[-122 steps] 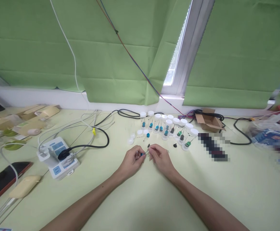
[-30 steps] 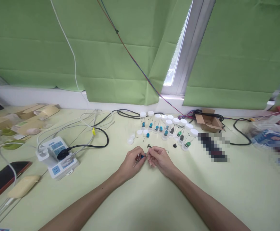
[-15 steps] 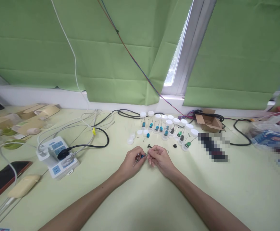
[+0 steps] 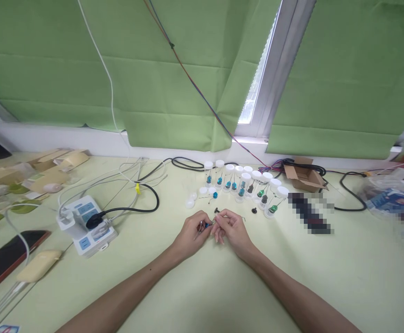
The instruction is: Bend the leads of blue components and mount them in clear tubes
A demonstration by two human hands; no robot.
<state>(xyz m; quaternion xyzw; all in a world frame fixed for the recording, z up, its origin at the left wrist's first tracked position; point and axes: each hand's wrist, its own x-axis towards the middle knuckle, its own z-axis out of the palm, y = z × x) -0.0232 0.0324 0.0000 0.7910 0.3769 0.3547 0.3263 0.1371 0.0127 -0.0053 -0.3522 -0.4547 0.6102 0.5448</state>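
Observation:
My left hand [image 4: 192,235] is closed, pinching a small blue part with thin wire leads [image 4: 207,225] between thumb and fingers. One pale lead sticks out below the fingers. Against it, my right hand [image 4: 232,231] is closed in a pinch on the thin wire lead, and a wire end [image 4: 243,218] shows past its knuckles. The fingertips of both hands nearly meet and partly hide the part. Just beyond them lies a small black piece [image 4: 216,210]. A loose blue part with leads [image 4: 215,195] rests farther back, beside several white caps [image 4: 189,203].
Several clear vials with white lids [image 4: 241,194] hold blue, green or dark parts behind my hands. Another black piece [image 4: 254,210] lies nearby. A power strip [image 4: 99,245] with cables stands left, a cardboard box [image 4: 304,178] back right. A phone [image 4: 10,259] lies far left.
The scene has shifted slightly to the right in view. Both hands keep their pinch with hardly any movement; the lower fingers of my right hand have loosened a little.

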